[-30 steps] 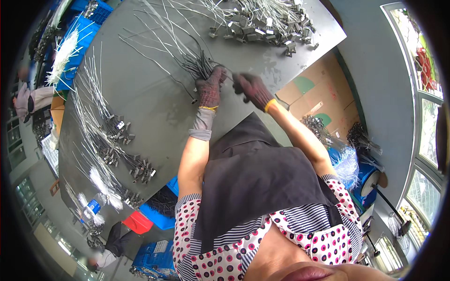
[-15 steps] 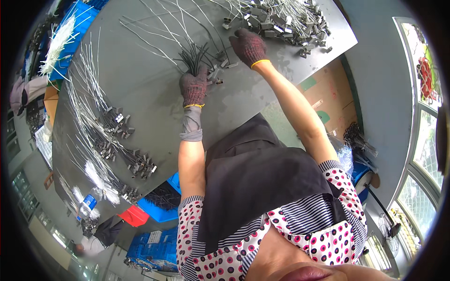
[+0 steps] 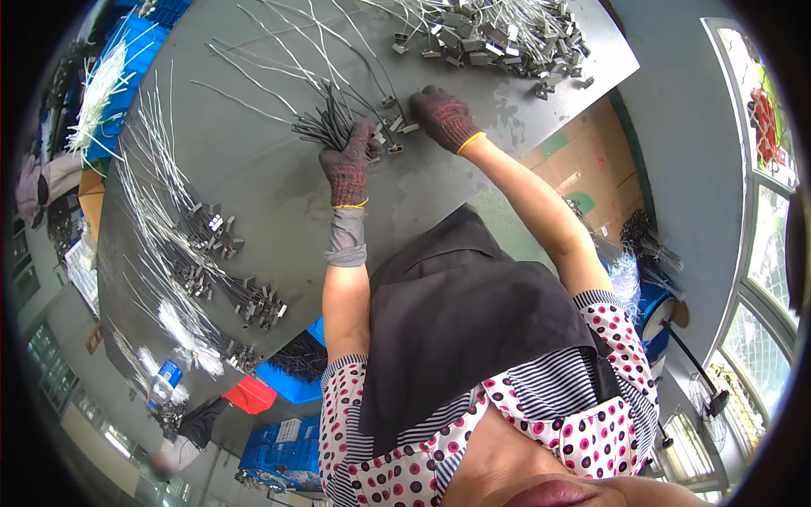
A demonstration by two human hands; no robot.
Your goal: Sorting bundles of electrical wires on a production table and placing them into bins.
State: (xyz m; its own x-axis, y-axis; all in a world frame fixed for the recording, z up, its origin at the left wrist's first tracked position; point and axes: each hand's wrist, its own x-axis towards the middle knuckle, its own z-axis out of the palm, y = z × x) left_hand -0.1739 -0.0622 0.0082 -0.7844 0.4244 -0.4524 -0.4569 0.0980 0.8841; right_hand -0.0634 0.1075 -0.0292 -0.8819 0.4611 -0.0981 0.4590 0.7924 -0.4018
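Note:
My left hand (image 3: pixel 345 173), in a dark red-grey knit glove, is closed round a bundle of cables (image 3: pixel 325 125). Their dark sleeved ends fan out above the thumb, and thin pale wires run away over the grey table. Several small grey connectors (image 3: pixel 394 128) show by the fingers on its right side. My right hand (image 3: pixel 443 118), gloved alike, is just right of these connectors with its fingers curled in. Whatever its fingertips hold is hidden. A large pile of cables with grey connectors (image 3: pixel 507 42) lies beyond it at the far right.
More cables with connectors (image 3: pixel 211 245) lie along the left side of the grey table (image 3: pixel 270 203). White ties (image 3: pixel 106 89) sit on a blue bin at the far left. A plastic bottle (image 3: pixel 167 378) stands near the left edge. Blue (image 3: pixel 296 372) and red bins (image 3: pixel 251 394) are below the table.
My right hand has come back from the far pile toward my left hand. The held bundle has tilted left, its sleeved ends spreading more, and my left hand has shifted slightly nearer.

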